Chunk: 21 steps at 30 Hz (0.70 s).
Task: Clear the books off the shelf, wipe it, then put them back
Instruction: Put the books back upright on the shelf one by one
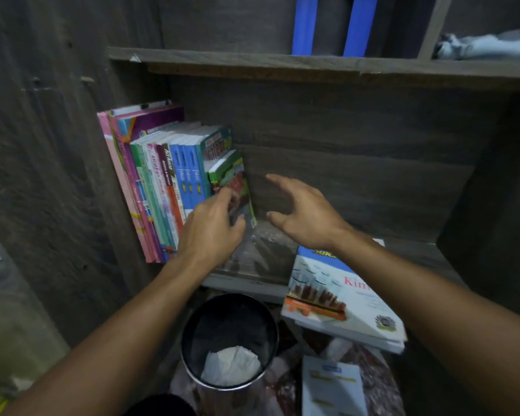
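A row of upright books stands at the left end of the dark wooden shelf, leaning against its side wall. The rightmost one is a green-covered book. My left hand reaches to that book, fingertips touching its lower cover; a firm grip is not visible. My right hand hovers just right of it with fingers spread and relaxed, holding nothing. A large blue-and-white book lies flat on a stack at the shelf's right front, hanging over the edge.
A black mesh wastebasket with crumpled paper stands on the floor below the shelf. Another book lies on the patterned floor. On the upper shelf are a blue-strapped object and a pale cloth.
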Available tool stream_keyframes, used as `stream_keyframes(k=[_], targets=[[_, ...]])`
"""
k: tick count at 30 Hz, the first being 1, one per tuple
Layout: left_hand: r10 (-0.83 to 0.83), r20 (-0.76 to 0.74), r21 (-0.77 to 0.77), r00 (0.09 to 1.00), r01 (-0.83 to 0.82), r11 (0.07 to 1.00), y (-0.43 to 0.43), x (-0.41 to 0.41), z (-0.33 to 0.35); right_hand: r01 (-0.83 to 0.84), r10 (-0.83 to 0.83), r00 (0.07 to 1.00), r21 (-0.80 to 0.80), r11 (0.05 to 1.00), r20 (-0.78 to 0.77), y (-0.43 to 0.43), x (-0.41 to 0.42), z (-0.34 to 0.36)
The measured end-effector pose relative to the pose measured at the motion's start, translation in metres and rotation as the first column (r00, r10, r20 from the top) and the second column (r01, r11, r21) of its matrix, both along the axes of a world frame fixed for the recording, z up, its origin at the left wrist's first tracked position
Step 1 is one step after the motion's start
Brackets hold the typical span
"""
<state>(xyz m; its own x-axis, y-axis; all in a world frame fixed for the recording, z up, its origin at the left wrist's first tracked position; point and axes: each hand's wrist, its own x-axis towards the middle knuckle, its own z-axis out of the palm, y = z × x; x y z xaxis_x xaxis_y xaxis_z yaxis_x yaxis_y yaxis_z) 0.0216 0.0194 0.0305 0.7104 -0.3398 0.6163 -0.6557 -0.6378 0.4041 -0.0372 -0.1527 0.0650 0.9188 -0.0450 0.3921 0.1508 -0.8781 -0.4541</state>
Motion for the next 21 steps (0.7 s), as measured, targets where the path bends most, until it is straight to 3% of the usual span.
stream_keyframes(k=[6,11,21], targets=[[-0.108,-0.002,0.060,0.994,0.108,0.992,-0.035,-0.021,-0.010,0.111,-0.117,0.987,-0.055,0.992,-0.109,-0.042,-0.054,-0.020],[-0.167,-0.092,0.099,0.982,0.176,0.979,-0.063,-0.040,-0.033,0.216,-0.222,0.960,-0.055,0.975,-0.173,-0.065,-0.091,-0.050],[-0.126,-0.507,0.133,0.853,0.222,0.966,-0.099,-0.044,-0.096,0.506,-0.430,0.835,0.172,0.845,-0.342,-0.103,-0.130,-0.116]])
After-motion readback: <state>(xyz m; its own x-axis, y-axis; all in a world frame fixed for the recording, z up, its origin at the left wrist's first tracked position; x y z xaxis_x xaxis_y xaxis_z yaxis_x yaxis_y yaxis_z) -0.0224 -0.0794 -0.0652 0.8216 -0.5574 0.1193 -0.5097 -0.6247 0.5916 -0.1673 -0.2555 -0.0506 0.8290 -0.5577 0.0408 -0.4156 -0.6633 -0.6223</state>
